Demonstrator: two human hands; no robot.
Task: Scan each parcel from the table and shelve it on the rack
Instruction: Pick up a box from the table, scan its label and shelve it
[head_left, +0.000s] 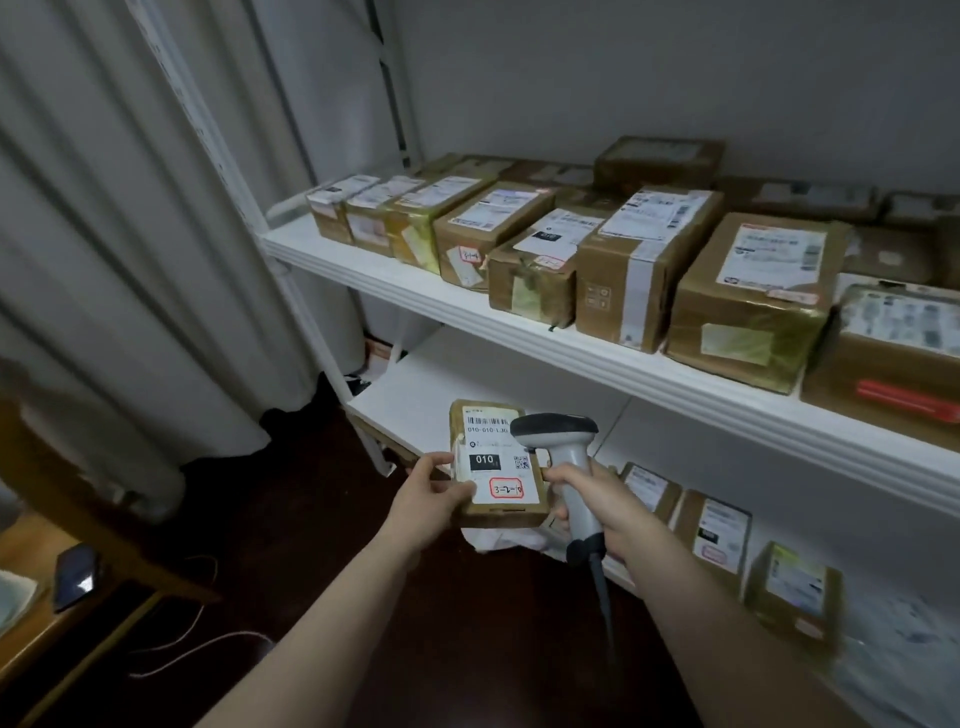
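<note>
My left hand (434, 493) grips a small brown cardboard parcel (496, 465) by its left edge, label side up; the white label shows a barcode, "010" and a red-bordered sticker. My right hand (589, 501) is wrapped round the grey handle of a corded barcode scanner (563, 457), whose dark head hangs over the parcel's right side. Both are held in front of the white rack (597, 358), level with its lower shelf.
The upper shelf carries a row of several labelled cardboard boxes (639, 265). Three parcels (719, 535) stand on the lower shelf at right; its left part (415, 384) is bare. White curtains hang at left. A wooden table (31, 629) with a phone (75, 574) is at bottom left.
</note>
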